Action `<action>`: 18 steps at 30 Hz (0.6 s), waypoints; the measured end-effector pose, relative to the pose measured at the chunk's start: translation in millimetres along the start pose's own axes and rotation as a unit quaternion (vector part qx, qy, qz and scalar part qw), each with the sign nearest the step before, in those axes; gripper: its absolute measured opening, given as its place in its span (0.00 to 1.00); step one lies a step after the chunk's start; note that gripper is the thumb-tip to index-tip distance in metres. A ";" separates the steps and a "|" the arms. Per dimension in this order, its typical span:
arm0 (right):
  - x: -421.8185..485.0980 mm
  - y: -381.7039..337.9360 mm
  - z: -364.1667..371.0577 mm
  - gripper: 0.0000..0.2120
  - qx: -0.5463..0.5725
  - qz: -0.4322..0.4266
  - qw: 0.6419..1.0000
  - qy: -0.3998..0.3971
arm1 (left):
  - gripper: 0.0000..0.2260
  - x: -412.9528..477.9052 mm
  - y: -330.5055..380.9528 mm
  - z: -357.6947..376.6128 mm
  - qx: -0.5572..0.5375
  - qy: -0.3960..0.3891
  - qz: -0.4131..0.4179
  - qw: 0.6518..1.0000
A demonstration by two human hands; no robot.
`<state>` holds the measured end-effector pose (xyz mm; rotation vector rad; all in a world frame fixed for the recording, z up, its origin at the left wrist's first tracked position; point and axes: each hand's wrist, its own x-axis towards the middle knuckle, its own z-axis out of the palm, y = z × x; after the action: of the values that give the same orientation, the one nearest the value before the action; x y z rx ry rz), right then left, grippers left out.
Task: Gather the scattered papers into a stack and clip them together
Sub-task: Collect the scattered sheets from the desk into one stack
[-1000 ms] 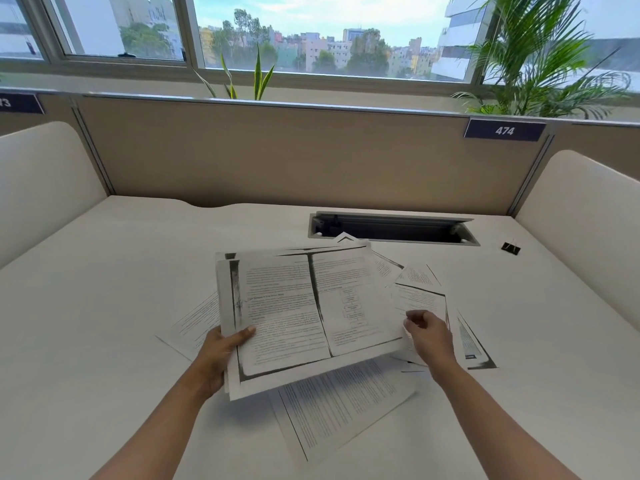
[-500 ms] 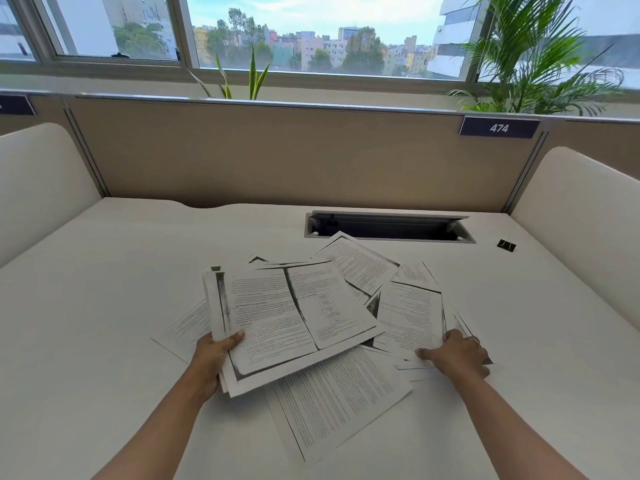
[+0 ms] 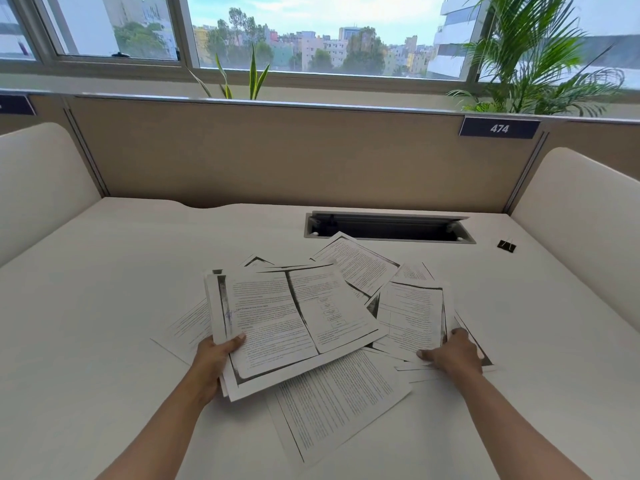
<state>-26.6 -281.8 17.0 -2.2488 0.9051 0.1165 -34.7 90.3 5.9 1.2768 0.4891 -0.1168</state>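
On the white counter (image 3: 104, 306), before a tan partition panel (image 3: 277, 150):

1. Navy label plate (image 3: 499, 128), fixed to the partition's upper right; "474" is printed on it in white. A second navy plate (image 3: 15, 105) is cut off at the far left and nothing can be read on it.
2. Gathered stack of white printed paper sheets (image 3: 294, 320), dark copier borders on the top pages. It is gripped at its near left corner by the left hand (image 3: 221, 355), thumb on top, and is raised above the loose sheets. The print is too small to be read; a blue handwritten mark near the left margin is illegible.
3. Loose printed sheets, spread on the counter: one at the front (image 3: 339, 403), one to the left under the stack (image 3: 188, 323), one behind (image 3: 360, 261), several to the right (image 3: 412, 317).
4. Right hand (image 3: 453, 353), laid palm down on the right-hand sheets, thumb flat. Whether a sheet is hooked by the fingers cannot be told.
5. Small black binder clip (image 3: 506, 245), at the far right of the counter, well apart from the papers.
6. Grey recessed cable slot (image 3: 388, 227), lid open.

Change noted: one second ago the stack's right edge was held by the right hand; it has since been moved out to the right-hand sheets. The rear sheet has been uncovered.
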 end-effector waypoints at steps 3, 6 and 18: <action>-1.0 0.8 4.1 0.34 0.037 0.000 0.999 0.007 | 0.13 -0.3 0.8 -0.1 0.000 -0.003 0.001 1.000; -3.9 -2.4 7.7 0.27 0.101 0.003 0.994 0.049 | 0.15 -1.7 2.4 0.6 0.005 0.000 0.001 1.000; -34.7 -60.5 -31.3 0.14 0.350 -0.203 0.879 0.253 | 0.14 -3.3 4.2 3.8 0.018 0.000 0.009 1.000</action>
<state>-19.4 -251.0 86.5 -1.7234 0.5597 -0.8914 -35.1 87.4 11.8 1.3162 0.4776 -0.1109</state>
